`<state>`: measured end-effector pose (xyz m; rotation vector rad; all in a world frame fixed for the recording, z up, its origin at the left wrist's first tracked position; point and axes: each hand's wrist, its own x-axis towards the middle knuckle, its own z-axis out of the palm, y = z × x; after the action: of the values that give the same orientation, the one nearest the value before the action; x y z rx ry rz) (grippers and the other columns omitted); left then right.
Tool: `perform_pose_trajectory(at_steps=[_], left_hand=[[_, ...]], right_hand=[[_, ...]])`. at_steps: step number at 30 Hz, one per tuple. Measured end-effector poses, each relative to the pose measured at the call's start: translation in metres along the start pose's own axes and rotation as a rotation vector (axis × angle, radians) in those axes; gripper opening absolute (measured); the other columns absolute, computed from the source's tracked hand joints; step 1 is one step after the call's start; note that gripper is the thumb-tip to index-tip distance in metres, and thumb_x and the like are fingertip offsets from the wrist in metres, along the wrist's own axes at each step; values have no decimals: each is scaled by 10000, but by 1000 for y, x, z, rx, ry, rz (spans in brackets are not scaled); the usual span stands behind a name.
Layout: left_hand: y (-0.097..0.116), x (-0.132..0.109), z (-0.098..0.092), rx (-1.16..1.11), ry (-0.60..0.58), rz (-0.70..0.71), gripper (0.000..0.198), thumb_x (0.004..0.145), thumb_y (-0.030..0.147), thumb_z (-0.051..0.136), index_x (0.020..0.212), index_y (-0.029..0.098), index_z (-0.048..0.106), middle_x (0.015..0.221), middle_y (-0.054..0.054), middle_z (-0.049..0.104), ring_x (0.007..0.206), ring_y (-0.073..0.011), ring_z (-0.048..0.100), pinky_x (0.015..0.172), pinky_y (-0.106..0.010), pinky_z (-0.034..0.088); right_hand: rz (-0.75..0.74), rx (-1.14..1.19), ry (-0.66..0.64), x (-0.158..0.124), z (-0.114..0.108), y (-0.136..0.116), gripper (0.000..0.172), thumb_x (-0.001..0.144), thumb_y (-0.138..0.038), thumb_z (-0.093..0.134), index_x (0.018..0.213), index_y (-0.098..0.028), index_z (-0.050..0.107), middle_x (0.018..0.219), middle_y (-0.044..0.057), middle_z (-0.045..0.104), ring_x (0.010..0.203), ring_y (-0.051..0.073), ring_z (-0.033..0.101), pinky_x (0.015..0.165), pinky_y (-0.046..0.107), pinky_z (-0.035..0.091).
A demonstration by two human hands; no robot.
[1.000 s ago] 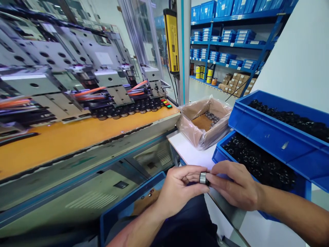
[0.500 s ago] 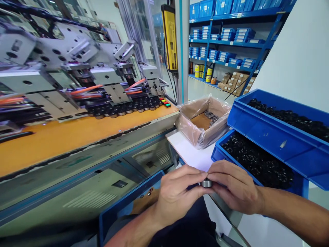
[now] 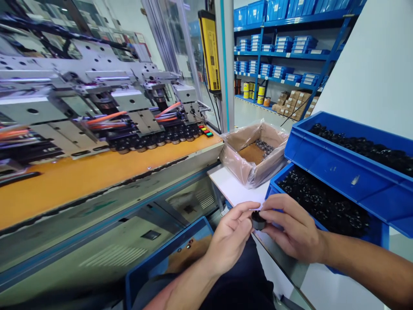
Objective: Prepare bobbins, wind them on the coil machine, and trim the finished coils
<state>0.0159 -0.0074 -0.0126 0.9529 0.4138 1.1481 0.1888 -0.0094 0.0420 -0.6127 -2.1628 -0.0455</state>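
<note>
Between my two hands is a small round part (image 3: 258,221), dark grey around its side with a black toothed top. My left hand (image 3: 230,232) pinches its left side between thumb and fingers, with the index finger stretched out above. The fingers and thumb of my right hand (image 3: 292,228) close on its right side. Close by on the right, a lower blue bin (image 3: 274,189) holds many black toothed pieces (image 3: 318,200). Part of the held piece is covered by my fingertips.
An upper blue bin (image 3: 342,168) overlaps the lower one. A plastic-lined cardboard box (image 3: 237,161) with small metal pieces (image 3: 264,147) stands on a white table (image 3: 230,189). At left, a machine (image 3: 142,118) has a row of dark round parts (image 3: 155,138) along its orange top (image 3: 80,172).
The round part has tilted, so its black toothed top now shows. My left index finger has lifted off it and my left thumb has shifted. The machine's upper metal arms have swung lower.
</note>
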Motion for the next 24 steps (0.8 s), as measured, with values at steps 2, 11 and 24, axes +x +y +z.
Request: perform_pose_trajectory(at_steps=[2,11,24], left_hand=[[4,0,-6,245,8,157,334,851,392,686,1151,246,701,1002,-90,726,936,-184,670,849,-287,530],[20,14,-16,789,-79,713,244,788,213,759,1032,225,754,825,-67,731,750,-172,675,699,-291,565],[149,43,-157,1890,747,248,306,901,335,544,1065,131,703,923,-116,685,878,-228,632,796,-315,473]], right_hand=[[5,1,-6,0,-1,1,207,901,-119,586,1106,-95,596,936,130,654,909,196,623,769,353,599],[28,40,-47,0,-1,-1,188,916,-121,553,1090,-72,606,896,131,653,866,191,615,730,342,599],[118,-373,-189,-37,-27,73,362,903,-300,618,1238,-164,592,1126,123,666,1022,256,653,922,413,552]])
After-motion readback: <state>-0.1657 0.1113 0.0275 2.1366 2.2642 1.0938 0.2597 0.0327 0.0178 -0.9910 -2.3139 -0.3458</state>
